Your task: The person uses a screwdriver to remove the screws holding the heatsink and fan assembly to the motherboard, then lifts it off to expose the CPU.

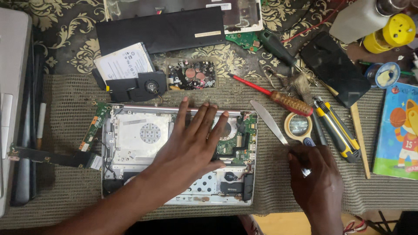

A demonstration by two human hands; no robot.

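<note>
Fingers of the left hand (191,139) lay spread flat — gripping nothing — on the opened laptop chassis (130,152) on the desk; the right hand (315,178) had its grip closed on the flat metal pry blade (267,122) just beside the magnifying glass (298,126)

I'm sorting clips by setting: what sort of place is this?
Probably a small electronics repair bench. An opened laptop chassis lies under the left hand, loose parts like a hard drive lie about, and screwdrivers and a magnifying glass sit beside the right hand.
</note>
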